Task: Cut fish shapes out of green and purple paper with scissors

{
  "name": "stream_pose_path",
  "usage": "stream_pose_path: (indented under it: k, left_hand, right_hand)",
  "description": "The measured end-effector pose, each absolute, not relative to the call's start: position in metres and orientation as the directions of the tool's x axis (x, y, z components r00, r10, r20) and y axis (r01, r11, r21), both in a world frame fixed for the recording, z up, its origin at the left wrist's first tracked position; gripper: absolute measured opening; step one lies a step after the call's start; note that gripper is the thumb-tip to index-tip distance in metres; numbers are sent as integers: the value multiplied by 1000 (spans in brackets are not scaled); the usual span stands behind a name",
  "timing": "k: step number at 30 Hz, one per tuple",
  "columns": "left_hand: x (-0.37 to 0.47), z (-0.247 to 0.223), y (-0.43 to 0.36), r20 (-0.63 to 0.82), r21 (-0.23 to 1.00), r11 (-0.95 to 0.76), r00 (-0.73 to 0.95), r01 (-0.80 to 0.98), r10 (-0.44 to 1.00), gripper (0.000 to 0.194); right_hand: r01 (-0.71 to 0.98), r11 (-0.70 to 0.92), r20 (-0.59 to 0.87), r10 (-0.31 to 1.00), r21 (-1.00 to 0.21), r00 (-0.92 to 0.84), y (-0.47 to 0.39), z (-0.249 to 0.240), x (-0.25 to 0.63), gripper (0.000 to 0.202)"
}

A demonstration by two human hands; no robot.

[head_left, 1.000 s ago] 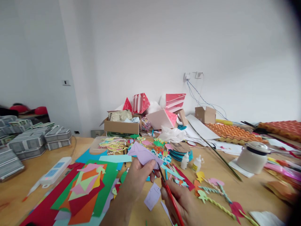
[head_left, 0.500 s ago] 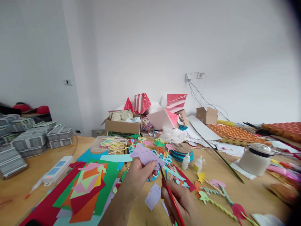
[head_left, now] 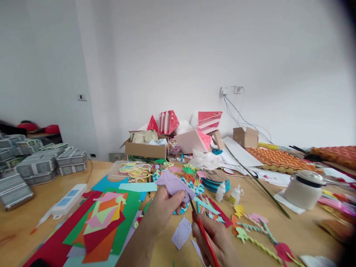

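Between thumb and fingers, my left hand [head_left: 168, 204] pinches a piece of purple paper [head_left: 172, 184] with a fish outline drawn on it. My right hand [head_left: 213, 237] is closed around red-handled scissors [head_left: 204, 235], their dark blades [head_left: 191, 204] at the paper's lower right edge. Whether the blades are apart cannot be made out. Below the hands, a second purple paper piece [head_left: 181, 233] with a drawn outline lies on the table, with a thin purple scrap [head_left: 197, 249] beside it.
Coloured paper sheets [head_left: 104, 222] are stacked at left, near a white glue gun [head_left: 62, 202]. Two small glue bottles [head_left: 220, 191] stand right of the hands. Braided cords with paper shapes [head_left: 261, 241] and a lidded white pot [head_left: 303, 191] are farther right. A cardboard box [head_left: 146, 148] stands behind.
The view has shifted very slightly. Both hands, the purple paper and the scissors hold nearly the same positions.
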State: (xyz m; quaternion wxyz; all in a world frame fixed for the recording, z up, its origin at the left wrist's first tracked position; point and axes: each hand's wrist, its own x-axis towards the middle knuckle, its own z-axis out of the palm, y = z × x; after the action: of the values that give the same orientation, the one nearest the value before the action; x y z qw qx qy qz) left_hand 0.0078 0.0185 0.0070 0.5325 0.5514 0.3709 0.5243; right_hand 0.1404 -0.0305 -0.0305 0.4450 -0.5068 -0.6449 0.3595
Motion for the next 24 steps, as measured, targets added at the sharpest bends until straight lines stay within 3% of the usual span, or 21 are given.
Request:
stream_pose_path:
  k: [4,10,16,24]
  left_hand:
    - [8,7,18,208,972,-183,186,-144,960,16]
    - [6,10,16,177,980,-158,160,-123,971,11]
    - [5,17,13,224,974,-203,305,-97,926,17]
    - [4,14,15,237,971,-214,311,-107,920,15]
  right_hand:
    - [392,203,166,978,-897,-129,-23,-36,142,44]
    - [446,253,210,967,-859,-145,-25,-30,141,42]
    - [359,277,213,955,-891,-207,-25,-26,141,44]
    - [444,298,244,954,-845,-177,-22,-31,144,41]
